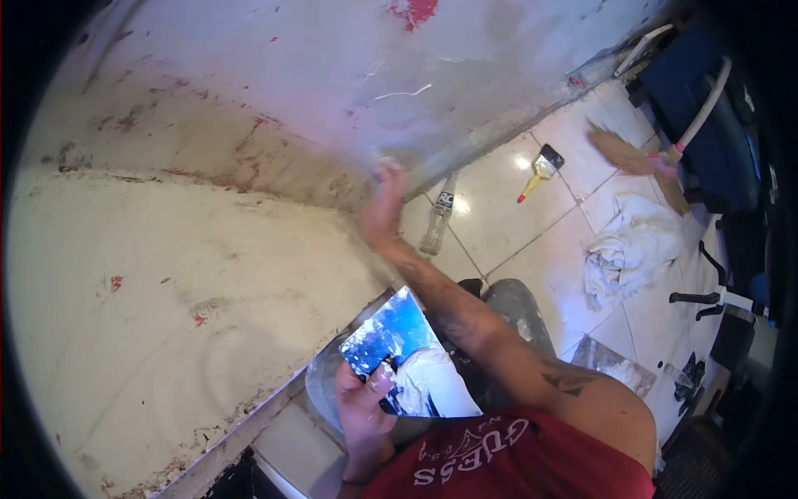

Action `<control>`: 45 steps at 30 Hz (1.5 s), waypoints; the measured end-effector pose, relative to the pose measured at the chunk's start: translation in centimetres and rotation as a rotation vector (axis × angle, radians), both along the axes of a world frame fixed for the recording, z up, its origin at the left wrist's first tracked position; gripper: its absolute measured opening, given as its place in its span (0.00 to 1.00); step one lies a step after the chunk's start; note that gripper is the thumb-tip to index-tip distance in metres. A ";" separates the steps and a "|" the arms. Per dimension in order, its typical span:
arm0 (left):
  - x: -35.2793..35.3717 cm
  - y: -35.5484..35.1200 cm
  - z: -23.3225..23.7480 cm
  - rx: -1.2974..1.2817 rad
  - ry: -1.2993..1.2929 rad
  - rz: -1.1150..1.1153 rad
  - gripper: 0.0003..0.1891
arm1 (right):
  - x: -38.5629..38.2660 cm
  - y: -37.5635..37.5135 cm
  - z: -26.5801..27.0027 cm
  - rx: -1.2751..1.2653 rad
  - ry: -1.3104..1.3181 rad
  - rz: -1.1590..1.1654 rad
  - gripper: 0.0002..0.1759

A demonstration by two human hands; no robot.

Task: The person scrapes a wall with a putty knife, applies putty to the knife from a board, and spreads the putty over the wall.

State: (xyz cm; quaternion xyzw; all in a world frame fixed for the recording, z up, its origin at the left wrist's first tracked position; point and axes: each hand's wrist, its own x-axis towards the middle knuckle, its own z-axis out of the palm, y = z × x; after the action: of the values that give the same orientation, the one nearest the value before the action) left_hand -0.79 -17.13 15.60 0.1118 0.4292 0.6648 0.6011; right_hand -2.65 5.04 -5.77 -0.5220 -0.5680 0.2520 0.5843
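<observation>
The rough plastered wall [208, 274] fills the left. Low at its foot, the left hand [362, 412] grips the near edge of a blue board [399, 333], thumb on top, with a heap of white filler [436, 387] on it. The board looks stiff and flat, likely slick and heavy at the loaded end, so best held level by that edge; the filler looks soft. A grey pail [320, 382] shows beneath, its contents hidden. The right hand [382, 208] lies against the wall, blurred; I cannot tell if it holds anything. Beyond, on the tiled floor [499, 216], a clear bottle [438, 218] stands, seemingly empty, near a paintbrush [542, 166] and crumpled cloth [628, 245].
</observation>
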 end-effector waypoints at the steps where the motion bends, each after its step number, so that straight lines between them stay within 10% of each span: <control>1: -0.2 -0.3 -0.1 -0.007 -0.011 -0.007 0.19 | 1.6 0.8 -0.8 0.082 -0.009 -0.125 0.29; 13: 0.3 -0.1 0.3 -0.022 -0.026 0.028 0.19 | 2.0 7.2 5.6 0.016 0.016 -0.305 0.30; 20: 0.2 0.0 0.3 -0.024 -0.006 0.024 0.19 | -1.0 -0.7 4.8 0.004 0.062 0.236 0.35; 24: 0.0 -0.3 0.2 -0.017 -0.036 0.020 0.19 | 3.8 3.6 2.4 -0.073 0.391 -0.154 0.36; 32: 0.6 0.1 0.5 -0.053 -0.008 0.062 0.20 | 2.8 9.2 4.8 -0.044 0.045 -0.437 0.31; 40: 0.4 0.2 0.3 -0.066 0.007 0.044 0.19 | -0.4 0.3 5.5 -0.028 0.070 0.132 0.32; 45: 0.1 -0.3 0.3 -0.056 -0.024 0.045 0.19 | 5.7 5.3 2.5 -0.004 0.236 -0.293 0.32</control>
State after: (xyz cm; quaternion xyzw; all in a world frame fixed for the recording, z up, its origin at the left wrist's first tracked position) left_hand -0.72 -17.48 15.93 0.0772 0.4430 0.6670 0.5941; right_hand 3.00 10.33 -3.24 -0.5670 -0.4127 0.2248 0.6765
